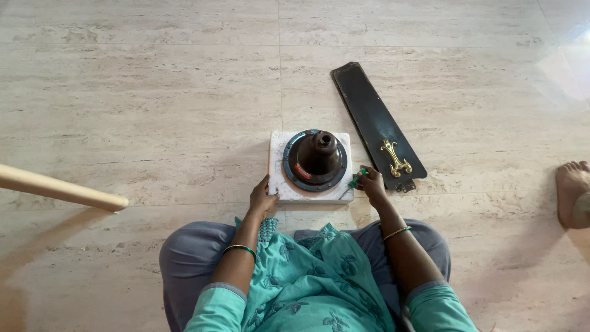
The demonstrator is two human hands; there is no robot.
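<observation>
Bracing the white slab [278,184] at its 7 o'clock corner, the left hand [262,198] lay curled against the edge, gripping nothing else. The right hand [371,183] was closed on a green-handled tool [356,179] at 4 o'clock of the dark fan motor housing [315,160]. That housing sat centred on the slab; it appeared heavy and rigid, best held by its rim.

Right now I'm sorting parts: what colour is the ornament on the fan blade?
Shiny gold, on the black fan blade; the ornament shows best in the head view.
</observation>
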